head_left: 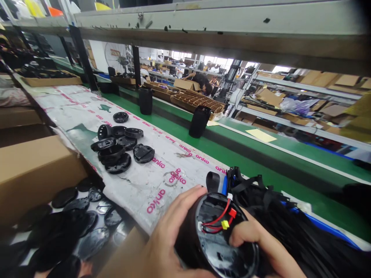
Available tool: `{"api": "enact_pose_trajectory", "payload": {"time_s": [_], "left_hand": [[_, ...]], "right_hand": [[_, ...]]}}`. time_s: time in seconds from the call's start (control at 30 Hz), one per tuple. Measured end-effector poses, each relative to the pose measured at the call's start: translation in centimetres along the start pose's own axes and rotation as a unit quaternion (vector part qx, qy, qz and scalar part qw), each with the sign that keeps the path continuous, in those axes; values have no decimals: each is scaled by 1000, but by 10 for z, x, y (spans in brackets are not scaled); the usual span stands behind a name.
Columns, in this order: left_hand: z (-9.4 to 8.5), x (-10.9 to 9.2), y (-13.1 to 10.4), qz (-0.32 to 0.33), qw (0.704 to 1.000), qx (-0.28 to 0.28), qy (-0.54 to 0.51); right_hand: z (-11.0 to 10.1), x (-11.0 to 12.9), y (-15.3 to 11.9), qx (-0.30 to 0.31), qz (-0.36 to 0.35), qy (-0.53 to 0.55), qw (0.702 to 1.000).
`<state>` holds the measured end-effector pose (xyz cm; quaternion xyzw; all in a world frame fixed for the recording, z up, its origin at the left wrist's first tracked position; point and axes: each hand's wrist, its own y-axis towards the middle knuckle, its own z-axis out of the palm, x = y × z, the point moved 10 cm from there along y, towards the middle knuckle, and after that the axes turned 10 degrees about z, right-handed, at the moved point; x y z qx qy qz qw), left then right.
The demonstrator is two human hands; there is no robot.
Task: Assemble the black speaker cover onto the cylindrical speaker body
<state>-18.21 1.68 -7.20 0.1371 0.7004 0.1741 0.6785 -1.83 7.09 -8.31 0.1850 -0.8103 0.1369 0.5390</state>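
Observation:
A black cylindrical housing (188, 235) is held at the lower middle, its open end tilted toward the camera. Inside the opening are red wires with white, red and yellow connectors (225, 224). My left hand (171, 227) wraps round the housing's left side. On the right, my right hand (261, 239) grips the rim, with its thumb bent into the opening. A loop of black strap (213, 180) stands just behind the housing. Black round caps (144, 153) lie in a loose group on the printed white sheet (162, 181).
Black straps (275, 216) are heaped at the right. Black cylinders (199, 121) stand on the green conveyor (232, 144). A cardboard box (37, 166) and many black discs (65, 197) are at the lower left. A metal shelf beam (203, 23) crosses overhead. A person (203, 82) is in the background.

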Motion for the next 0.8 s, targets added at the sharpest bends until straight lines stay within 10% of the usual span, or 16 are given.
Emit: {"api": "enact_pose_trajectory", "payload": {"time_s": [0.4,0.63,0.8], "left_hand": [[-1,16,-7,102,992,-73,-12],[-9,25,-2,50,989,-130,43],[-6,12,15,54,990,-107,70]], "right_hand": [[1,31,-16,-16,-40,53,998],[18,-33,36,-27,47,154,987],[24,-35,50,-53,25,157,986]]}}
